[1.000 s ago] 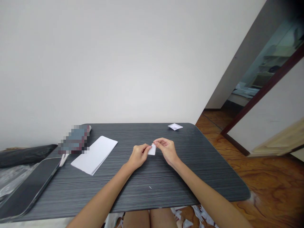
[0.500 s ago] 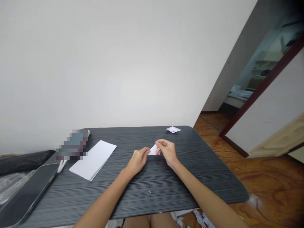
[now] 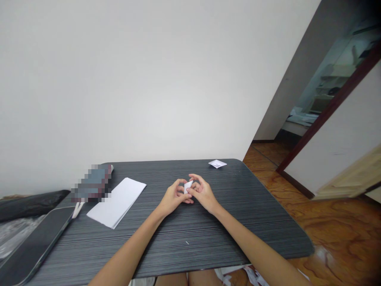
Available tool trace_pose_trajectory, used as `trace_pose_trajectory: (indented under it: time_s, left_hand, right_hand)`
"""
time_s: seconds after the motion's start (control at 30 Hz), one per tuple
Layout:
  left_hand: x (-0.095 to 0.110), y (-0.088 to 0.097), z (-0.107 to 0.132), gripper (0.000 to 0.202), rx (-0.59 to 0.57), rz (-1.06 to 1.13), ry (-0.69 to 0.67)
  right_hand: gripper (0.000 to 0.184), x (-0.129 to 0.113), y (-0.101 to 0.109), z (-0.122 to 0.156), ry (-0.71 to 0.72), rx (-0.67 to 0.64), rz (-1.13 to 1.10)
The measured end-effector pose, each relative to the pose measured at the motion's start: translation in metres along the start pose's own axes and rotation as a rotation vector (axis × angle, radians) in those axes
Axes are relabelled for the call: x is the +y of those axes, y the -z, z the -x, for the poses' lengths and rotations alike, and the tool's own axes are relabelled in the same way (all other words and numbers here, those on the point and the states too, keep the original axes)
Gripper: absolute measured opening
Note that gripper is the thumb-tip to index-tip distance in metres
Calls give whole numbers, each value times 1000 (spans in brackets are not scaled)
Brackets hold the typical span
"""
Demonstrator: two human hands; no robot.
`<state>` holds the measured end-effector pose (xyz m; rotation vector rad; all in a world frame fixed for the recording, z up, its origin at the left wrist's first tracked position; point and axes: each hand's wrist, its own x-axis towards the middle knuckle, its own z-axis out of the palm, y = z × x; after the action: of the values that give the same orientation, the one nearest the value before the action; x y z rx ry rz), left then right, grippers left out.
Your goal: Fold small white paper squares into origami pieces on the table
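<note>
A small folded piece of white paper (image 3: 187, 186) is held up between my two hands over the middle of the dark table (image 3: 190, 254). My left hand (image 3: 174, 196) has its fingers and thumb closed around the paper's left side. From the right, my right hand (image 3: 202, 194) pinches it with the thumb in front, its index finger curled above. Parts of the paper are hidden behind the fingers. Beyond the right hand, near the far edge, lies a folded white paper diamond (image 3: 217, 163).
Folded white sheets (image 3: 117, 202) lie left of my hands, beside a blurred-out object (image 3: 92, 182) with a white strap. A long dark panel (image 3: 38, 242) and a black bundle (image 3: 32, 204) are at far left. A tiny paper scrap (image 3: 187, 242) lies near the front. The wall borders the far edge.
My hands have come closer together and the right hand has shifted left. The folded paper now stands more upright between the fingers, where before it was stretched sideways between them.
</note>
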<state>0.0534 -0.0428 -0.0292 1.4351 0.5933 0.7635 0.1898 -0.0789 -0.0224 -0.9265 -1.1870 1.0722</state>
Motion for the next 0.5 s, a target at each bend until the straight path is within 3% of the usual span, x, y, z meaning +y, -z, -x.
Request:
trace_pose_trajectory:
  time_s: [0.1, 0.2, 0.4, 0.5]
  left_hand:
    - [-1, 0, 0, 50, 10, -19, -13]
    - [-3, 1, 0, 49, 25, -53, -30]
    - [-3, 2, 2, 51, -10, -251, -92]
    - [-2, 3, 3, 48, 27, -376, -135]
  right_hand:
    - [32, 2, 2, 0, -32, -22, 25]
    - [24, 5, 5, 0, 25, -34, 72]
    - [28, 11, 6, 1, 131, -82, 188]
    - [30, 9, 5, 3, 149, -111, 194]
